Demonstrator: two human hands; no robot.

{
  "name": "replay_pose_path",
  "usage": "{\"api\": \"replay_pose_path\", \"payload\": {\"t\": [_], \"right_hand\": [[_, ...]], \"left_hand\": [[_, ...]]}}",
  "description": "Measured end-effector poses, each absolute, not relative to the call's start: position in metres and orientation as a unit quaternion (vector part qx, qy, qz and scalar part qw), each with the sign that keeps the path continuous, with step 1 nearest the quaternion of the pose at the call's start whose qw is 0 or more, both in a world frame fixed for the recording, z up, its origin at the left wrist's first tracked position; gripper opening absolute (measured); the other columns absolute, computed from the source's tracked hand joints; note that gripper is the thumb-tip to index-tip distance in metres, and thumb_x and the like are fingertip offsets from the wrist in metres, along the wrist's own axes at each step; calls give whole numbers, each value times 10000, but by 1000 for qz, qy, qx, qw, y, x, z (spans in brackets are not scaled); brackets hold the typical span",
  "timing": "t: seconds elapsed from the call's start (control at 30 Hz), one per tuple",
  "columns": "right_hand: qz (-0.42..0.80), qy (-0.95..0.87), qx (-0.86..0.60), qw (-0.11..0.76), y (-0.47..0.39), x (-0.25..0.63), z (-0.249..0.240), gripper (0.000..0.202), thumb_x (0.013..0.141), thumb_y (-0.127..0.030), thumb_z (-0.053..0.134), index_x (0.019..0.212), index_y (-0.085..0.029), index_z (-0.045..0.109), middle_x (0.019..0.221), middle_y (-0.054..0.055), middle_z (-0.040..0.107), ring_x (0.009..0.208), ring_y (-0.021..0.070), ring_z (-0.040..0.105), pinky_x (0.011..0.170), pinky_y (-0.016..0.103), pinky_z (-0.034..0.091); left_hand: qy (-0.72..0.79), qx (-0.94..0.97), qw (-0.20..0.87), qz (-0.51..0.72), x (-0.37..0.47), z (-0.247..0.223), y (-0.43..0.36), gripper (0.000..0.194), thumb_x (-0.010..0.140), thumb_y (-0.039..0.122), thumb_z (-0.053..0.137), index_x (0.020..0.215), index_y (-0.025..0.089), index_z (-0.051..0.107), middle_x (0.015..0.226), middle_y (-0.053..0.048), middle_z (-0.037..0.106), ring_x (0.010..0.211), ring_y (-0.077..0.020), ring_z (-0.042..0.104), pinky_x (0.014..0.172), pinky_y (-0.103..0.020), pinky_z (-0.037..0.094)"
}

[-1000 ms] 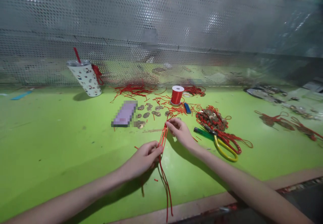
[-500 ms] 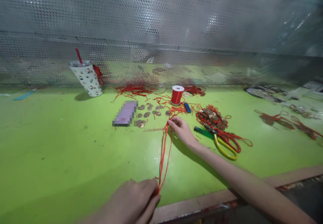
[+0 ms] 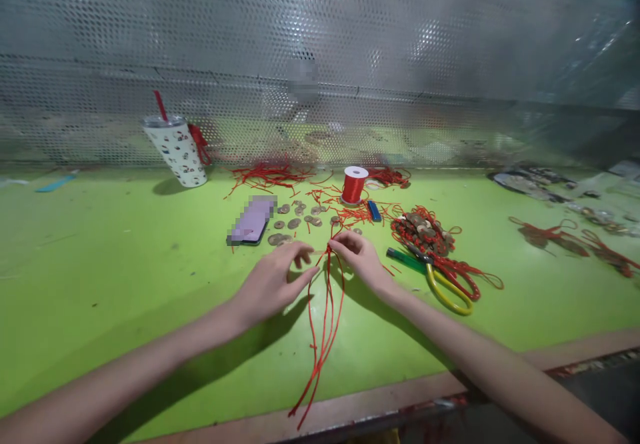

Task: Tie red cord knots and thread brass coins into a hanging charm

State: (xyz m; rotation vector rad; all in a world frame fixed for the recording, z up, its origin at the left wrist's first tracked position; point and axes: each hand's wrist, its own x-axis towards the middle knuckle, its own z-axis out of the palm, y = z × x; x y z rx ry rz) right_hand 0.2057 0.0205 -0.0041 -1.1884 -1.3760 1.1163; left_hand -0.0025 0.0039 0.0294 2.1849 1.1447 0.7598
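From the head view, a few things are hard to make out: blocky patches blur part of the phone (image 3: pixel 256 221) and a spot on the mesh screen (image 3: pixel 210 37), and the right fingertips partly cover the knot they pinch. That right hand (image 3: pixel 361 257) has its grip pressed together on the top of the red cord (image 3: pixel 329 311). The left hand (image 3: pixel 274 283) has its grip spread, thumb and fingers apart, just beside the cord; whether the thumb touches a strand I can't tell. The cord is in front of the person, knotted at the top, thin loose strands bowing apart, then crossing lower down toward the near edge. The green counter (image 3: pixel 150 257) carries scattered coins (image 3: pixel 295 223), a spool (image 3: pixel 353 187), scissors (image 3: pixel 450 289) beside a coin heap (image 3: pixel 425 232), and a patterned cup (image 3: pixel 177 152) by the screen.
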Motion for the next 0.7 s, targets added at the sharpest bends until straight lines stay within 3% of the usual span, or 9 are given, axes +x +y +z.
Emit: {"api": "replay_pose_path", "payload": {"t": [0.1, 0.23, 0.4, 0.57, 0.7], "right_hand": [[477, -566, -473, 478, 16, 202, -1, 283, 807, -479, 722, 786, -205, 655, 699, -8, 589, 598, 132, 487, 560, 288, 369], [489, -561, -457, 487, 10, 199, 0, 303, 798, -491, 726, 788, -193, 674, 721, 8, 614, 629, 145, 520, 590, 300, 393], [483, -556, -469, 487, 8, 199, -2, 329, 826, -508, 689, 796, -181, 685, 667, -6, 556, 591, 136, 459, 559, 298, 352], [499, -556, -465, 475, 7, 200, 3, 410, 883, -560, 619, 724, -182, 614, 627, -22, 491, 563, 117, 404, 547, 292, 308], [490, -564, -482, 458, 7, 201, 6, 421, 855, -566, 660, 694, -185, 583, 604, -31, 471, 556, 114, 400, 545, 291, 307]], "left_hand": [[418, 733, 400, 356, 14, 22, 22, 397, 852, 372, 703, 1206, 200, 653, 1140, -128, 725, 1053, -265, 668, 861, -381, 538], [432, 615, 541, 376, 31, 11, 34, 296, 805, 381, 748, 1026, 185, 766, 978, -126, 782, 858, -250, 716, 748, -363, 560], [448, 573, 564, 391, 34, 5, 39, 248, 793, 415, 749, 853, 185, 820, 937, -114, 795, 811, -227, 702, 698, -319, 532], [444, 545, 590, 396, 34, 8, 35, 267, 764, 424, 777, 874, 186, 823, 918, -103, 796, 811, -217, 702, 719, -307, 530], [454, 534, 603, 380, 34, 6, 32, 310, 736, 446, 809, 890, 177, 816, 918, -104, 792, 776, -198, 690, 661, -278, 505]]}}
